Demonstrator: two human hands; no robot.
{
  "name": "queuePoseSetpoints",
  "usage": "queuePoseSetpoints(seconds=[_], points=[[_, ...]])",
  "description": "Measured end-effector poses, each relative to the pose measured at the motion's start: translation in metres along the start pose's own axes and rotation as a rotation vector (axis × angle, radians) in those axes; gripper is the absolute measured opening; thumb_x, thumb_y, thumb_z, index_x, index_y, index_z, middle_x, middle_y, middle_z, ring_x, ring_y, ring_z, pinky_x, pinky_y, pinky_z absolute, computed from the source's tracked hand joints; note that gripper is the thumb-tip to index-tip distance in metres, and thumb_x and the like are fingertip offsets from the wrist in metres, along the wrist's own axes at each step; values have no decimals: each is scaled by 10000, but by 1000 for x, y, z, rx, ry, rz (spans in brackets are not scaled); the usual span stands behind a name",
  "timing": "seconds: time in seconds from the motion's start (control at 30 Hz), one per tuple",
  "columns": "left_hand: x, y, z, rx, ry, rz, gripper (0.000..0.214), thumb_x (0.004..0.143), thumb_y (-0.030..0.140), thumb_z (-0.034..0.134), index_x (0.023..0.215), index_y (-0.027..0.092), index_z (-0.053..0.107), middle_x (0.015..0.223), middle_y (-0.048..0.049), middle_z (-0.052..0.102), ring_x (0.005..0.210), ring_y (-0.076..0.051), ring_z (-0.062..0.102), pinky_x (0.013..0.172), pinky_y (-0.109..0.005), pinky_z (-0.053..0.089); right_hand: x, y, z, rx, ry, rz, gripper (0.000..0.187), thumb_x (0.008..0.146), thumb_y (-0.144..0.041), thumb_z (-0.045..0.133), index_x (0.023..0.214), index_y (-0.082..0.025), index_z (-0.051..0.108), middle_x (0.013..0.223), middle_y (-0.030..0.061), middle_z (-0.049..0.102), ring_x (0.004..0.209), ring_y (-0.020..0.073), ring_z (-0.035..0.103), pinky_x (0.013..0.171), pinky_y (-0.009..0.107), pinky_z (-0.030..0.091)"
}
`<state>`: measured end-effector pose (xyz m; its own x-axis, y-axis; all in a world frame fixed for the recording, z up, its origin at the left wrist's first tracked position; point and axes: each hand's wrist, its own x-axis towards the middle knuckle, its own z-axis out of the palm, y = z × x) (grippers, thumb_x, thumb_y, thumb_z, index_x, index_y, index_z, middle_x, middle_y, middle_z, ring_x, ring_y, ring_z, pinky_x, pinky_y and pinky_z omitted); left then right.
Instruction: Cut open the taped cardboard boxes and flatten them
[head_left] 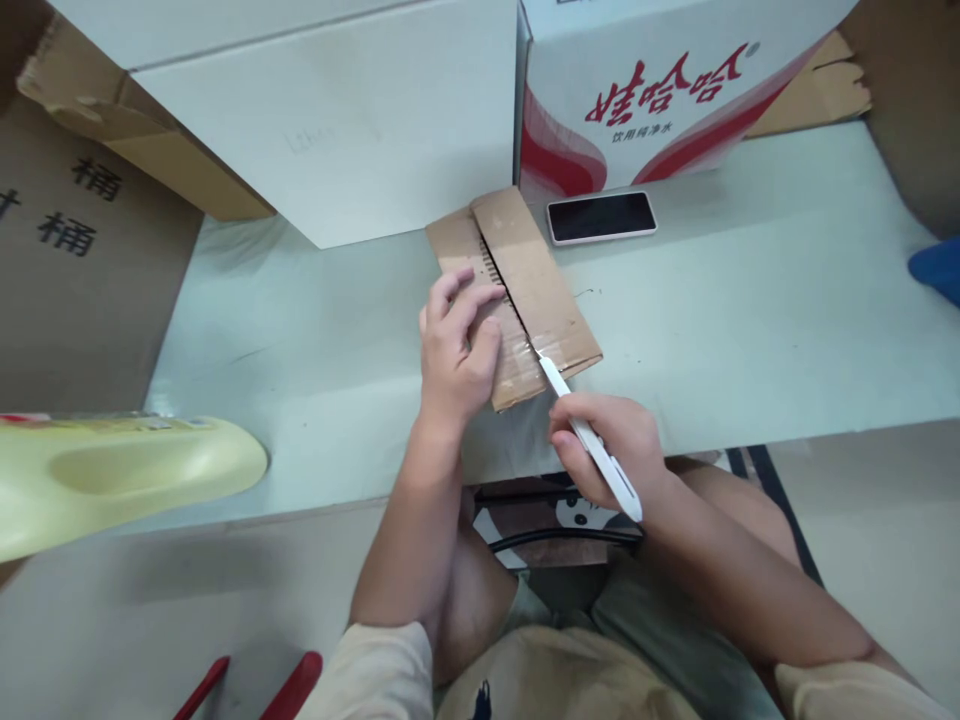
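One flat cardboard package (pixel 546 295), contents hidden; right fingers (pixel 604 408) grip white cutter (pixel 604 462) at seam (pixel 523 326); left fingers (pixel 478 298) spread on top.

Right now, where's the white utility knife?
In the head view, the utility knife is in the right hand, right of centre, its tip at the taped cardboard box.

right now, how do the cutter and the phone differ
The cutter is white and slim; the phone is wider, with a dark face.
The cutter is held in the right hand; the phone lies untouched by either hand.
The cutter is slanted; the phone is flat on the table.
Both are longer than wide.
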<state>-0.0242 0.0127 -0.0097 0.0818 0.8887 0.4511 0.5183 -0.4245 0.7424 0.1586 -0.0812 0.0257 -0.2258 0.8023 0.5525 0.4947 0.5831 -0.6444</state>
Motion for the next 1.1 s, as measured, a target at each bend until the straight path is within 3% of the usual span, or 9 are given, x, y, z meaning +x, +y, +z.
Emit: queuePoseSetpoints(seconds=[0.23,0.4,0.63,0.77,1.1], points=[[0,0,0,-19,-1,-1,314,1031,428,522,1187,264,739,1440,-103,617,1458,-325,540,1254,-525,376,-6,-2,2,-38,14,33,63,941,-197,552,975,-238,585,603,-65,635,469,99,560,532,204,460],[1,2,-3,0,-37,-21,303,1022,408,533,1207,268,728,1453,-96,610,1475,-314,525,1263,-506,371,-6,-5,8,-58,26,27,95,924,-185,558,994,-248,565,558,-93,578,421,94,500,481,207,411],[0,1,-7,-16,-84,-19,402,968,556,634,1251,280,713,1495,-113,565,1508,-347,479,1246,-532,387,-11,-6,9,-1,33,29,100,936,-208,549,1026,-247,568,593,-76,624,456,109,567,526,218,483],[-1,1,-9,7,-107,-11,468,915,598,713,1265,288,688,1510,-112,540,1516,-363,456,1267,-545,366,-12,-6,10,-20,60,33,122,918,-188,555,1023,-249,569,576,-83,601,448,103,543,514,214,456],[-1,6,-9,30,-119,-74,490,811,451,843,1248,303,680,1528,-109,516,1530,-373,432,1276,-557,366,-9,-7,12,-6,35,76,61,938,-214,538,982,-249,562,537,-96,525,387,92,453,442,225,406]])
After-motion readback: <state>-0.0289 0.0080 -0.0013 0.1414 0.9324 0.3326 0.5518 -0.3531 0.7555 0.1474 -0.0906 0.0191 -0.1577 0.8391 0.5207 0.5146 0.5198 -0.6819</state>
